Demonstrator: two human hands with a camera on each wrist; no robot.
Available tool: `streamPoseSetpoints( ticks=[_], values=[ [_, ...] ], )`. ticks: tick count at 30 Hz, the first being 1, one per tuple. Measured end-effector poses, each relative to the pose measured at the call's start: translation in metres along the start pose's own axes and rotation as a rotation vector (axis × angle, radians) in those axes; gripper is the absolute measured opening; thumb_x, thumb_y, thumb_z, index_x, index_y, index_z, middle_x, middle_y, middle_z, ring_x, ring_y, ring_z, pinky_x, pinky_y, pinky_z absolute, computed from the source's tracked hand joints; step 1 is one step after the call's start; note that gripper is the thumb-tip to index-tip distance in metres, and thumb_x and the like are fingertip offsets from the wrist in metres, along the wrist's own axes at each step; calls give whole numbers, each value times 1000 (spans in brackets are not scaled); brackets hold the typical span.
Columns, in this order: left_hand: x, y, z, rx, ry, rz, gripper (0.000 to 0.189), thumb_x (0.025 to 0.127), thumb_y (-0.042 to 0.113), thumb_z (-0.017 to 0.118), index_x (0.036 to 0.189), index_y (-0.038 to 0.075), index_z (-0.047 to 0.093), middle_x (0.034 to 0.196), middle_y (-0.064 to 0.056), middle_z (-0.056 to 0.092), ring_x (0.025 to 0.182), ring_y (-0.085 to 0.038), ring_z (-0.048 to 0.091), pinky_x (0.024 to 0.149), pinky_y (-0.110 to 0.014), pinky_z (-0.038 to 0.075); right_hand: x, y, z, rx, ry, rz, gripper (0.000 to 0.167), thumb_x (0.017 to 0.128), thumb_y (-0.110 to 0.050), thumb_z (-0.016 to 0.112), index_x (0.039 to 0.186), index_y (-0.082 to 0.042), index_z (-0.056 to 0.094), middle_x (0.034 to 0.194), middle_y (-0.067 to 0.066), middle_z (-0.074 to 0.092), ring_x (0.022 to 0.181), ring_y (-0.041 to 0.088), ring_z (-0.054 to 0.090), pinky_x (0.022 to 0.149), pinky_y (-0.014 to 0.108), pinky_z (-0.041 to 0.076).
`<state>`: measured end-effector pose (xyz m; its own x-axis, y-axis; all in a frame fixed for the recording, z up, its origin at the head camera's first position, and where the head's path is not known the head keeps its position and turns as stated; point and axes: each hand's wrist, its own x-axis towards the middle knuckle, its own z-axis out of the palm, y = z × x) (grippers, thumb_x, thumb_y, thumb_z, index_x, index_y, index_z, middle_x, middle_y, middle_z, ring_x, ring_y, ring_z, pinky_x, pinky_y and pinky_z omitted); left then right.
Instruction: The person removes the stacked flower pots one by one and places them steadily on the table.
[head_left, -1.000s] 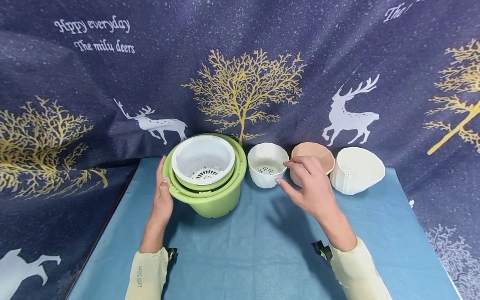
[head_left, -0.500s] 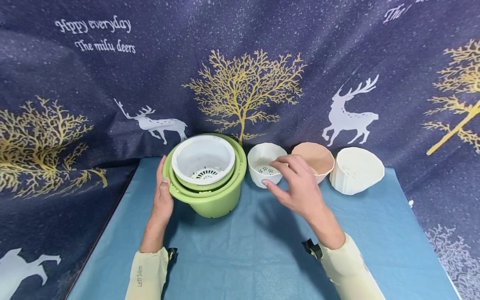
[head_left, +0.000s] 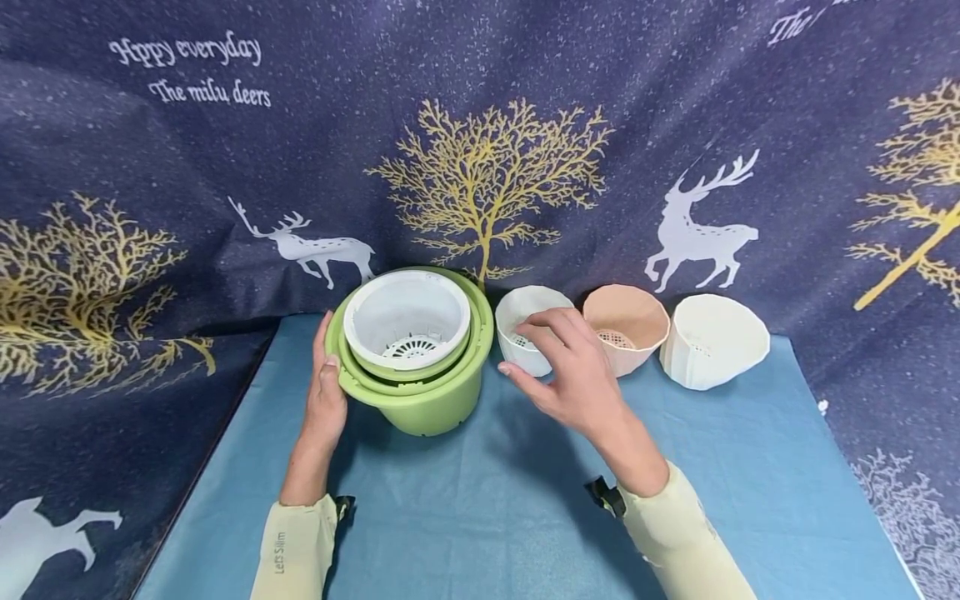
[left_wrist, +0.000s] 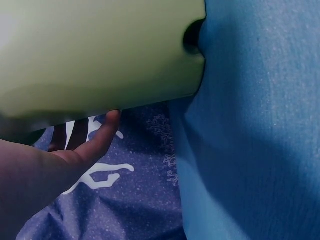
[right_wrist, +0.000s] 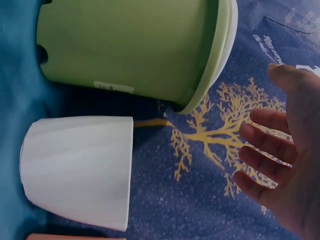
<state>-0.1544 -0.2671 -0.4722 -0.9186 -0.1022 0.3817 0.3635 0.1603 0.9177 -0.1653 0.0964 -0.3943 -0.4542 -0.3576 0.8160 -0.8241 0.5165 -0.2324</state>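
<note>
At the left of the head view stands a nest of flower pots: a large green pot point(head_left: 435, 408), a smaller green pot inside it, and a white inner pot point(head_left: 407, 321) with a slotted bottom. My left hand point(head_left: 327, 400) rests against the large pot's left side, its fingertips point(left_wrist: 113, 116) touching the green wall. A small white faceted pot point(head_left: 517, 360) with a perforated bottom stands just right of the nest. Over it hovers my right hand point(head_left: 566, 371), fingers loosely bent and thumb apart, holding nothing. The hand hides part of the white pot's rim.
To the right stand a terracotta-coloured faceted pot point(head_left: 628, 317) and a cream pot point(head_left: 716, 342) with a spout-like rim. A blue cloth point(head_left: 450, 525) covers the table. Behind the pots hangs a dark blue printed curtain point(head_left: 300, 150).
My right hand has moved left, from in front of the terracotta pot to over the small white pot, uncovering the terracotta one. The left hand and nested pots have stayed in place.
</note>
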Motion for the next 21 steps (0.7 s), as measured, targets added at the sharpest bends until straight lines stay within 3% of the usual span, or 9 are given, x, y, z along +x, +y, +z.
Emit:
streamPoseSetpoints(
  ticks=[6,14,21],
  values=[
    [-1,0,0,-5,4,-5,59,114,24,24,172,18,15,176,-3,17,157,-17,20,122,-19,20,6,-6,6,11,-14,-13,44,96,-46,76,115,-7,77,114,10,70,107,32,63,94,48,49],
    [0,-1,0,-8,3,3,59,114,23,24,172,18,15,177,-5,16,158,-17,19,122,-19,19,10,-12,12,24,-113,20,44,92,-38,81,121,-6,76,120,9,67,115,30,59,103,45,45],
    [0,-2,1,-27,2,9,59,114,23,24,172,16,15,177,-8,16,157,-16,21,121,-18,20,15,-17,20,26,-149,10,44,91,-36,83,121,-6,75,120,7,67,114,29,58,98,46,46]
  ],
)
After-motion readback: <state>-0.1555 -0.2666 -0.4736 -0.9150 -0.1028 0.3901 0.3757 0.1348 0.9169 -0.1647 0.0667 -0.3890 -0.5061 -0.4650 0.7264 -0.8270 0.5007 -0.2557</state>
